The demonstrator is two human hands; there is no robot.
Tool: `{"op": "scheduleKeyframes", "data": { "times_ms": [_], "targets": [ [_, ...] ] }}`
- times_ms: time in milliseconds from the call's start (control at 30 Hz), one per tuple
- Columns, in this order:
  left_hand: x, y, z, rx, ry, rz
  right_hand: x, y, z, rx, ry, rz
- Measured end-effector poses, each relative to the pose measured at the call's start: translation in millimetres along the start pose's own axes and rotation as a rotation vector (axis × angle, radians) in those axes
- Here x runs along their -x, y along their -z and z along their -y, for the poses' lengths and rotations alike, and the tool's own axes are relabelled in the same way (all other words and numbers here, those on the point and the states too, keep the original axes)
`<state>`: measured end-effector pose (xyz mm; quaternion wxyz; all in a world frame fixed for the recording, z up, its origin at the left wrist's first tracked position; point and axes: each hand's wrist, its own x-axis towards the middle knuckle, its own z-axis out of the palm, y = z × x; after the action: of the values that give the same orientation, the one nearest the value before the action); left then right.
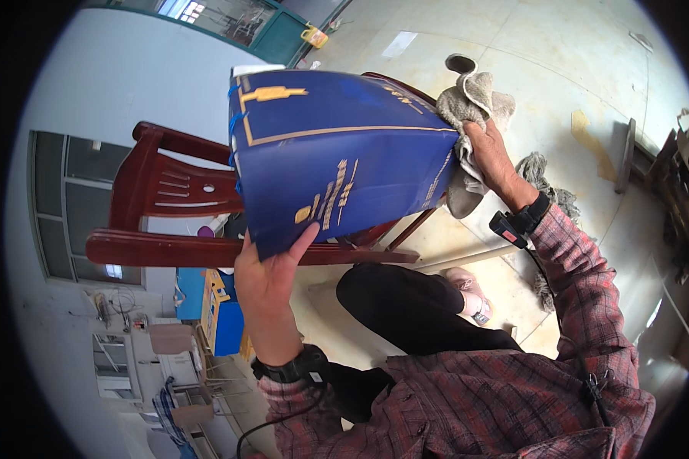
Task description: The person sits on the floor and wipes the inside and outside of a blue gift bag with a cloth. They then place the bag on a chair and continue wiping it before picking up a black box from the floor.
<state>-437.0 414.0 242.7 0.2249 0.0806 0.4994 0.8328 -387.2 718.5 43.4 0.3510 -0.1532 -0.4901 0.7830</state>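
A large blue paper bag with gold print and blue cord along its left edge spans the space between my hands, above a reddish wooden armchair. My left hand grips the bag's lower left corner, thumb on the printed face. At the bag's right end my right hand is closed on a grey-beige cloth, pressed against the bag's edge. Part of the cloth hangs below that hand. What the chair seat holds is mostly hidden by the bag.
More rags lie on the tiled floor at the right. A yellow jug stands by the far wall. Blue boxes are below left of the chair, and scrap wood is piled at the right edge.
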Motion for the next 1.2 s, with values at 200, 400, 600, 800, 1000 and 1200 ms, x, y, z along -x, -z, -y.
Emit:
{"op": "scheduleKeyframes", "data": {
  "times_ms": [200, 400, 600, 800, 1000, 1200],
  "targets": [
    [-53, -35, -21, -1.149, -0.371, 0.455, -37, -13, -35, 0.235, 0.027, -0.114],
    [-139, -67, -48, -0.303, -0.033, -0.283, -74, -64, -99, 0.672, 0.290, -0.051],
    [-157, -56, -64, -0.290, -0.040, -0.302, -101, -31, -58, 0.411, 0.321, -0.073],
    [-161, -51, -59, -0.367, -0.045, -0.225, -131, -31, -56, 1.256, 0.412, 0.184],
    [-165, -50, -64, -0.372, -0.008, -0.307, -122, -39, -84, 1.535, 0.588, 0.408],
    [-171, -35, -61, -0.381, -0.063, -0.139, 21, -28, -76, 1.530, 0.614, 0.399]
  ]
}}
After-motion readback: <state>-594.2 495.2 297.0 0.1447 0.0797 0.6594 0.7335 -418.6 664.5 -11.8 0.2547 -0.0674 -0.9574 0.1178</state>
